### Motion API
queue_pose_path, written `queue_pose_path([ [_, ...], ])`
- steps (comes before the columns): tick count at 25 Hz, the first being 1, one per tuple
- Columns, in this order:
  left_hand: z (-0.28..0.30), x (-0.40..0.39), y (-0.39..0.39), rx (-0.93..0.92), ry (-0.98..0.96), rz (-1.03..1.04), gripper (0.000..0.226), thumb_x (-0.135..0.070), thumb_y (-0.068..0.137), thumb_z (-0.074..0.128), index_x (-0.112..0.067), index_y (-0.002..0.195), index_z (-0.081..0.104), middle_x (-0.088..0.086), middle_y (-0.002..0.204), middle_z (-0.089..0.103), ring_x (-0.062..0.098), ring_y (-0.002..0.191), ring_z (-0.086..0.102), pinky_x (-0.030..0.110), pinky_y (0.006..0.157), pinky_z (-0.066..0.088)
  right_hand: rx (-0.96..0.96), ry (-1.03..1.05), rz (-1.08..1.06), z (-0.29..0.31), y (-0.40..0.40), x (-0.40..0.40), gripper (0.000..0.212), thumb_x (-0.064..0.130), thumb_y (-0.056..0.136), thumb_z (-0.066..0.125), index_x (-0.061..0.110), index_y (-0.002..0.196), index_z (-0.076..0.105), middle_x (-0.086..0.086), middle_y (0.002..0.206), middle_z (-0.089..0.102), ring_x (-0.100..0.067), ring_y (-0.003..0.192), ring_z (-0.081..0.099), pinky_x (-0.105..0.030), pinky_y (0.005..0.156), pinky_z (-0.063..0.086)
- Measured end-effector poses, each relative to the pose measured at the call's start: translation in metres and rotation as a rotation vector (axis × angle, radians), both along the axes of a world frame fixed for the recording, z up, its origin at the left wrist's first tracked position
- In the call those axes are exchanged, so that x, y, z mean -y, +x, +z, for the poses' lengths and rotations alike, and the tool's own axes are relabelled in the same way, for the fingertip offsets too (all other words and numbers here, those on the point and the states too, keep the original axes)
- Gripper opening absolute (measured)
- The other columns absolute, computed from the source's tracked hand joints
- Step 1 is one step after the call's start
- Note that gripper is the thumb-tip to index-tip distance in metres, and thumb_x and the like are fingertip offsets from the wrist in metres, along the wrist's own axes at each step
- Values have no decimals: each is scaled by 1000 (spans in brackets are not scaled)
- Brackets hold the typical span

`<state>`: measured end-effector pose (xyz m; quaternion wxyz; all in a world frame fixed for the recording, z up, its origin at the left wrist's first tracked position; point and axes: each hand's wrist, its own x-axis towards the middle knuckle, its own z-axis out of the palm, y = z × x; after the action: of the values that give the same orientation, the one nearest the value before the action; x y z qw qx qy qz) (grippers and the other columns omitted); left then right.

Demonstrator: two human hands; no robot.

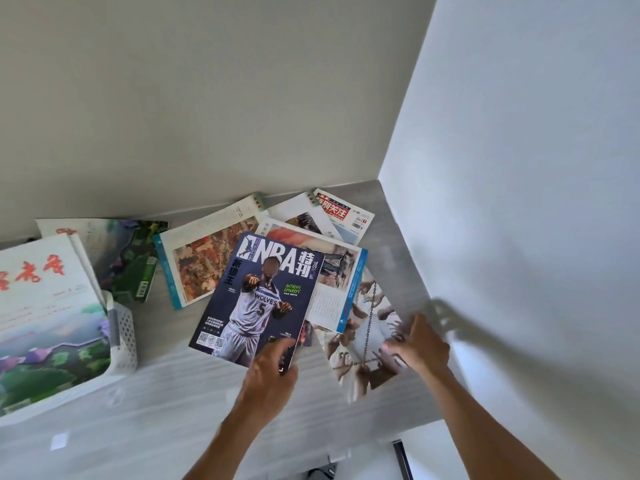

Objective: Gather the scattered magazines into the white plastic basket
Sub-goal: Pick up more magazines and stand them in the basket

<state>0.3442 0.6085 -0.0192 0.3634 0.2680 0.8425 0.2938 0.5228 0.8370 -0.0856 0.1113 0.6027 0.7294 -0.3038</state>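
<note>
Left hand [268,367] pinches near corner of NBA magazine [258,297], long axis 1-to-7 o'clock; right hand [417,344], fingers curled, grips edge of chain-cover magazine [365,341] on worktop [180,396]; white basket [123,336] at 9 o'clock, nearer left hand.
</note>
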Motion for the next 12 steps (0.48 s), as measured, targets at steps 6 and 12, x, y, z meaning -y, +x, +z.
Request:
queue_pose_path([
  [6,-16,4,17,91,-136,200,40,-33,87,62,-26,125,54,3,122,64,25,111,60,40,95,49,-657,-797,-415,11,20,79,19,16,65,84,6,77,73,-15,74,70,-24,72,67,-35,70,49],
  [12,-2,19,13,881,186,587,49,-26,72,77,-15,118,64,13,110,72,31,90,66,38,73,56,-833,-1082,-262,54,38,95,54,5,64,89,-5,108,59,-20,76,69,-28,68,68,-31,65,56],
])
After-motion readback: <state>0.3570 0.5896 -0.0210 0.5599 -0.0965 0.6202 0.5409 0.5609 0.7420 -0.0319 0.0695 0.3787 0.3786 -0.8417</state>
